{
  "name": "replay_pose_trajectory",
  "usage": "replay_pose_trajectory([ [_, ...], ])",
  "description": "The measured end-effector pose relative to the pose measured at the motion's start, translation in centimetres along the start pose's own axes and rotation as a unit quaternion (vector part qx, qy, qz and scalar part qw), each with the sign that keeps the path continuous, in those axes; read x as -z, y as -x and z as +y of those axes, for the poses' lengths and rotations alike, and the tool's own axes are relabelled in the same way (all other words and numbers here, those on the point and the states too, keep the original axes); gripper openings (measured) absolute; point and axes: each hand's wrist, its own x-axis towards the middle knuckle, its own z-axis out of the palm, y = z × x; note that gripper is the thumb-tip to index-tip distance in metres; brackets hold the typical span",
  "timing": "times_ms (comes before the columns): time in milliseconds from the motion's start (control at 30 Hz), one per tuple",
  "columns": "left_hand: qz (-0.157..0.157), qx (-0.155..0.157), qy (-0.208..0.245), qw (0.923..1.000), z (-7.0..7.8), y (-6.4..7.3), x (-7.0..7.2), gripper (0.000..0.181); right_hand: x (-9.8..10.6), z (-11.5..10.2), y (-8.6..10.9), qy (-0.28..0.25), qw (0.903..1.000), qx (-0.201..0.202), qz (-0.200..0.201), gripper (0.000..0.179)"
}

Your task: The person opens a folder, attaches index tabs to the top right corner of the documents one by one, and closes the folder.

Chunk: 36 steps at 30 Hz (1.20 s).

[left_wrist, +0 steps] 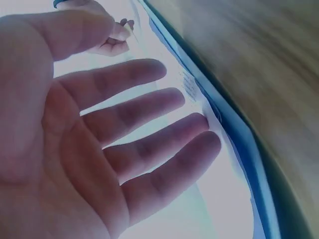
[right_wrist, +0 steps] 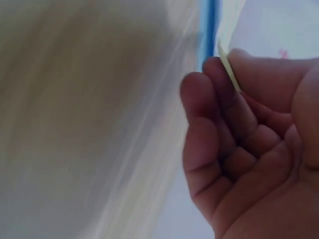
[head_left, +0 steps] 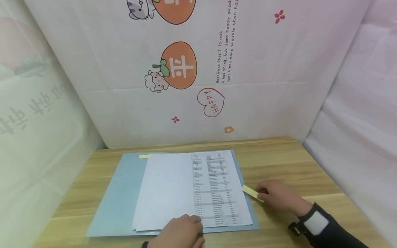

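Note:
My right hand [head_left: 280, 196] is over the table just right of the open blue folder [head_left: 113, 196]. Between thumb and index finger it pinches a narrow yellow sticky note [head_left: 252, 193], whose far end overlaps the folder's right edge. The right wrist view shows this note [right_wrist: 229, 69] nearly edge-on at the fingertips. On the folder lie white sheets: a blank page [head_left: 169, 189] on the left and a page of printed rows [head_left: 217, 189] on the right. My left hand [head_left: 183, 230] is at their lower edge, its fingers [left_wrist: 149, 144] loosely extended and holding nothing.
Another small yellow sticky note [head_left: 144, 156] is at the top left of the pages. The wooden table [head_left: 279, 158] extends around the folder. A white printed cloth [head_left: 263, 86] hangs behind it, with more white cloth on both sides.

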Motion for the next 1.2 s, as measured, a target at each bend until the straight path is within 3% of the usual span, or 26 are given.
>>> replay_pose_trajectory([
  [200,0.064,0.021,0.098,0.9930,0.4,-0.3,0.8,0.018,-1.1,-4.5,-0.4,-0.075,0.9962,0.045,-0.001,0.006],
  [267,0.085,0.032,0.155,0.9837,0.4,-0.5,0.9,0.021,-1.2,-6.0,-0.3,-0.095,0.9934,0.064,0.001,0.007],
  [333,0.105,0.039,0.221,0.9688,0.4,-0.6,1.0,0.024,-1.3,-7.3,-0.2,-0.115,0.9902,0.079,0.004,0.007],
  [400,0.125,0.040,0.295,0.9463,0.4,-0.7,1.1,0.027,-1.4,-8.5,-0.1,-0.132,0.9868,0.093,0.007,0.008],
  [533,0.150,0.014,0.446,0.8824,0.5,-0.7,1.4,0.035,-1.4,-10.4,0.3,-0.184,0.9753,0.122,-0.001,0.010],
  [600,0.157,-0.008,0.493,0.8559,0.5,-0.6,1.5,0.034,-1.5,-11.2,0.4,-0.208,0.9682,0.139,-0.010,0.010],
  [633,0.160,-0.019,0.510,0.8448,0.5,-0.5,1.5,0.034,-1.5,-11.6,0.5,-0.221,0.9641,0.146,-0.017,0.009],
  [733,0.167,-0.053,0.540,0.8234,0.4,-0.3,1.6,0.030,-1.7,-12.4,0.5,-0.248,0.9536,0.167,-0.033,0.006],
  [867,0.153,-0.087,0.567,0.8045,0.2,-0.2,1.6,0.031,-1.9,-13.0,0.5,-0.275,0.9426,0.182,-0.053,0.006],
  [933,0.145,-0.098,0.574,0.7998,0.1,-0.3,1.6,0.030,-1.9,-13.2,0.5,-0.277,0.9408,0.187,-0.056,0.007],
  [1067,0.153,-0.102,0.570,0.8008,0.2,-0.3,1.8,0.022,-1.8,-13.6,0.6,-0.259,0.9457,0.194,-0.034,0.009],
  [1200,0.177,-0.078,0.543,0.8170,0.2,-0.4,1.9,0.019,-1.7,-14.1,0.6,-0.258,0.9491,0.180,-0.014,0.010],
])
